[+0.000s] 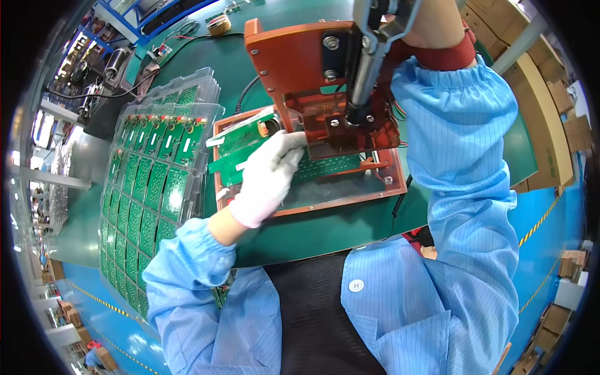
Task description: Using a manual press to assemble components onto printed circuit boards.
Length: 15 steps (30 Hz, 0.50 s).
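Observation:
My left hand [270, 177], in a white glove, reaches over an orange-framed test fixture [350, 201]. Its fingers are bent together at the left end of a green circuit board [328, 167], which lies under the fixture's raised press head; the fingertips are partly hidden. Two more green boards [240, 145] lie beside this hand on the fixture's left side. My right arm stretches up past the orange upright [300, 53] to the metal lever linkage [369, 53]. Of my right hand [431, 26] only the wrist end shows, above a red band; its fingers are hidden.
Clear plastic trays [209, 112] filled with rows of green boards stand left of the fixture. A black cable [247, 94] runs behind it over the green table [294, 240]. A tape roll [218, 25] sits at the back. Cardboard boxes [537, 119] stand at the right.

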### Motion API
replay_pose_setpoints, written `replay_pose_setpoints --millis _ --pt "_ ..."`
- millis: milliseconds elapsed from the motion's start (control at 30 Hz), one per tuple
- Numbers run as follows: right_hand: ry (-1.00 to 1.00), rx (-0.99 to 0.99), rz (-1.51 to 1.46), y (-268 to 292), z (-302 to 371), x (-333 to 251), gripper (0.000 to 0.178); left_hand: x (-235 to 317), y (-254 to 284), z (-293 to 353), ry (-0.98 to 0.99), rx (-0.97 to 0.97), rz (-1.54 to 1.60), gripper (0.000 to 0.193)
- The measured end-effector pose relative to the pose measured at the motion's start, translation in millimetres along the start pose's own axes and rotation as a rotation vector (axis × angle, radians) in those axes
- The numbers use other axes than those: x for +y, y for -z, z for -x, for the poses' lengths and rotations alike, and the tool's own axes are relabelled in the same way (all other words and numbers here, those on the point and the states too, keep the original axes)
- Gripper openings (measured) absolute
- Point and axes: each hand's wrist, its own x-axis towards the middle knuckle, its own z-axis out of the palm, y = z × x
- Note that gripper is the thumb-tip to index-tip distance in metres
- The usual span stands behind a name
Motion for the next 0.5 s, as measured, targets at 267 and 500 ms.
replay_pose_setpoints --millis 267,500 --pt "0.308 -0.07 0.87 7 4 -20 0.06 3 -21 -12 -0.299 -0.005 -0.4 0.032" --pt "0.298 -0.016 0.819 6 12 1 0.068 -11 -26 3 -0.449 -0.009 -0.733 0.026"
